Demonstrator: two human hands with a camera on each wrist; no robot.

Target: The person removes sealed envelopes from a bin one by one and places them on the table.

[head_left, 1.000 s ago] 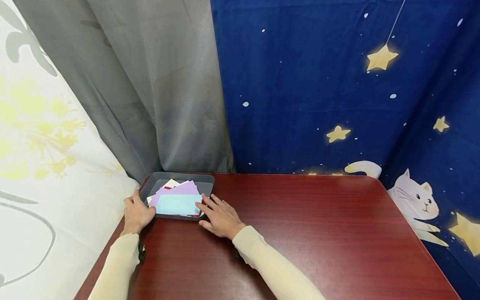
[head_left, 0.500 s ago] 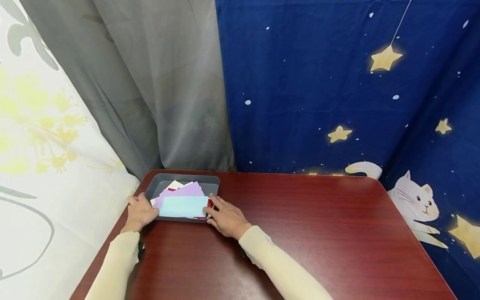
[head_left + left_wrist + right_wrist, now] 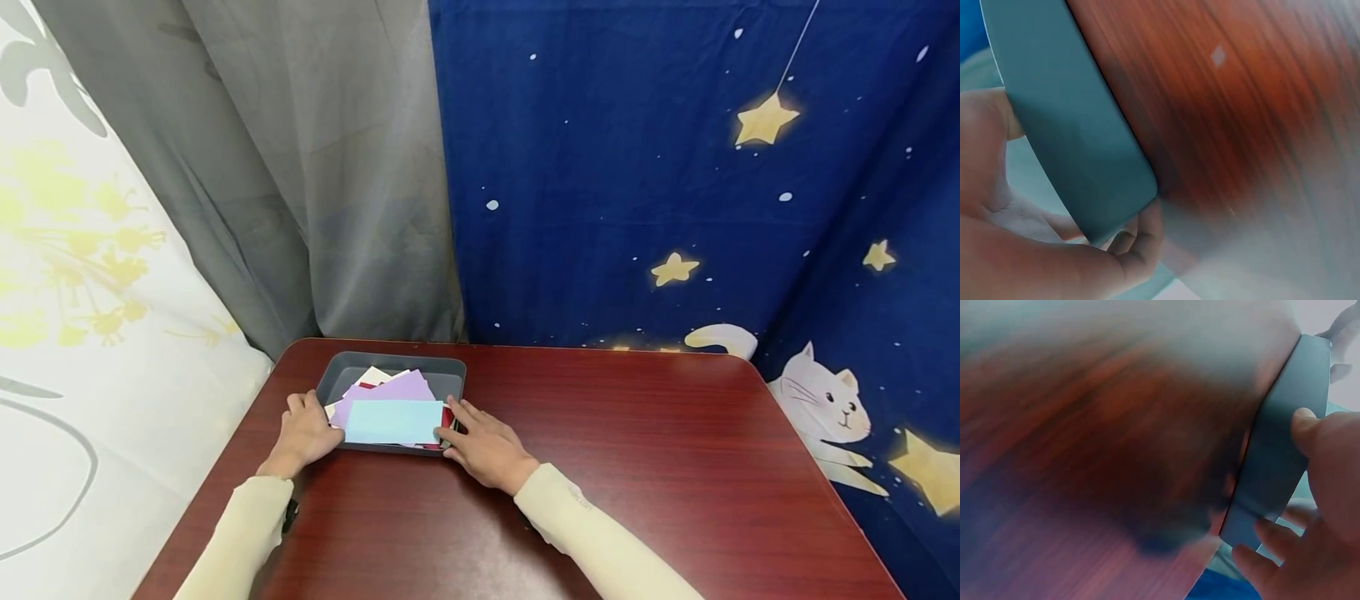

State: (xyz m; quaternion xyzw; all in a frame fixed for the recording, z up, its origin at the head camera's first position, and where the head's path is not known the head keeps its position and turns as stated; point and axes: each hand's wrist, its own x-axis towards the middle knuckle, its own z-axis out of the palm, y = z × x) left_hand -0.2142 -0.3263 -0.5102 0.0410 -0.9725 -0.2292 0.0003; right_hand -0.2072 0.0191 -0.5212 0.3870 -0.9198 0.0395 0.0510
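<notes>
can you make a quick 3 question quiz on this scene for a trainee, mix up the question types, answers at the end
1. Multiple choice: what colour is the top paper in the tray?
a) purple
b) light blue
c) cream

2. True or false: the left hand and the right hand are both touching the tray.

3. Fill in the gap: the pale animal pictured at the right of the blue curtain is a ____.

Key: 1. b; 2. true; 3. cat
</notes>
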